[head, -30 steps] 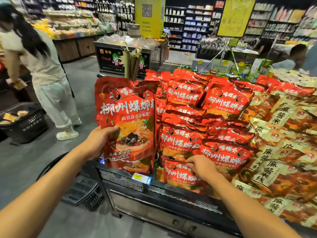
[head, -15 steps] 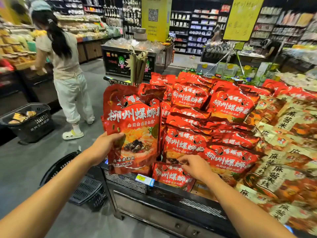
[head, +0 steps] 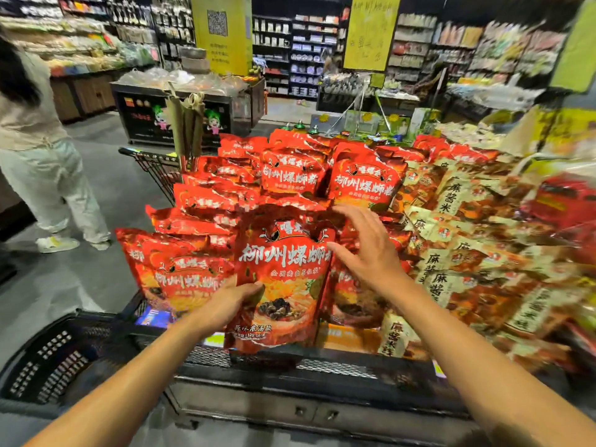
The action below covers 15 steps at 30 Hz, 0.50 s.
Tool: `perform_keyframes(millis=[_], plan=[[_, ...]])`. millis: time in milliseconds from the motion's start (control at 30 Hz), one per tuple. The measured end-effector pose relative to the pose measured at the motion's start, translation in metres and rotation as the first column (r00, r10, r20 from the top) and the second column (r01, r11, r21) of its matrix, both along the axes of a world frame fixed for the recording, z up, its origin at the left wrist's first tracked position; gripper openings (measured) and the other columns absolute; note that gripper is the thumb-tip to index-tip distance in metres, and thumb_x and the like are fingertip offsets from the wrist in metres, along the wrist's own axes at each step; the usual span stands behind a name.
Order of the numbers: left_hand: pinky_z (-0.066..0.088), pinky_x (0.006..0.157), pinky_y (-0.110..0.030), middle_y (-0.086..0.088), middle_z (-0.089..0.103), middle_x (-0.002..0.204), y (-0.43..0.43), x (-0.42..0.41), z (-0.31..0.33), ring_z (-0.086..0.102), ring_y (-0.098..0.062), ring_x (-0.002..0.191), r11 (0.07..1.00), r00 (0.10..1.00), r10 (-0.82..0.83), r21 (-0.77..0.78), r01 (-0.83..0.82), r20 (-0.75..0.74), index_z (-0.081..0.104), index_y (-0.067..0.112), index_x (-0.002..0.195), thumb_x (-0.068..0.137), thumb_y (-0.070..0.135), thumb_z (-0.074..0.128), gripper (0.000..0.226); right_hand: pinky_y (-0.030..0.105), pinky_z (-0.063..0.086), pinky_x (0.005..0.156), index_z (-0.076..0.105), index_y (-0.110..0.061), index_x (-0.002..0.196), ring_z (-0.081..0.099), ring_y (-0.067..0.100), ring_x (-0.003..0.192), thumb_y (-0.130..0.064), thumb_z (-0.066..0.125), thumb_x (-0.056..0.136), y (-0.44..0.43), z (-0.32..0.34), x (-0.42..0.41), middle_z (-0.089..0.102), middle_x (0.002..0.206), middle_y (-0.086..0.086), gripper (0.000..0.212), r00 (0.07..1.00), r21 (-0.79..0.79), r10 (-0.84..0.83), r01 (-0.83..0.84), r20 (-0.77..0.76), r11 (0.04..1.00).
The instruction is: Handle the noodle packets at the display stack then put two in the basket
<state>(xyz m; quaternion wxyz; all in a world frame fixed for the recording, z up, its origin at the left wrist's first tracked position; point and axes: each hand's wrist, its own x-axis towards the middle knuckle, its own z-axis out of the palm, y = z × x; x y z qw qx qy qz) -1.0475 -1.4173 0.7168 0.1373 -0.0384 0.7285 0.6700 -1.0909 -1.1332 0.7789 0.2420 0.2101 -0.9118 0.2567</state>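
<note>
My left hand (head: 227, 303) grips a red noodle packet (head: 283, 282) by its lower left side and holds it upright at the front of a shop display. My right hand (head: 361, 250) hovers beside the packet's upper right edge with spread, straight fingers and holds nothing. Behind and around the packet lie several more red packets (head: 293, 175) stacked on the display stand (head: 290, 375).
Beige and brown packets (head: 451, 272) fill the right of the stand. A black shopping basket (head: 54, 359) sits low at my left. A wire trolley (head: 154, 169) stands behind the pile. A person in pale trousers (head: 54, 195) stands at the left aisle. Shelves line the back.
My left hand has carried the red packet rightward, in front of the pile's middle. My right hand has lifted off the lower packets and now hovers open beside the held packet. The view has shifted.
</note>
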Motion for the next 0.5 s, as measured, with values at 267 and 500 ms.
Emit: perform_keyframes(millis=[267, 500], plan=[[0.049, 0.068, -0.026, 0.005, 0.063, 0.076, 0.084, -0.01, -0.02, 0.056, -0.015, 0.074, 0.986, 0.986, -0.165, 0.013, 0.165, -0.006, 0.054, 0.016, 0.092, 0.106, 0.017, 0.055, 0.013, 0.045, 0.053, 0.096, 0.072, -0.039, 0.114, 0.067, 0.013, 0.104, -0.047, 0.065, 0.093, 0.068, 0.01, 0.008, 0.074, 0.114, -0.017, 0.023, 0.99, 0.115, -0.081, 0.067, 0.119, 0.991], [0.06, 0.082, -0.043, 0.0, 0.073, 0.08, 0.104, -0.025, -0.05, 0.071, -0.013, 0.074, 0.915, 0.946, -0.252, -0.369, 0.163, -0.206, 0.066, 0.019, 0.088, 0.101, 0.03, 0.065, 0.017, 0.031, 0.048, 0.065, 0.066, -0.034, 0.1, 0.063, 0.008, 0.085, -0.041, 0.063, 0.099, 0.095, -0.016, 0.012, 0.068, 0.093, -0.019, 0.008, 0.958, 0.135, -0.191, 0.164, 0.214, 0.977]])
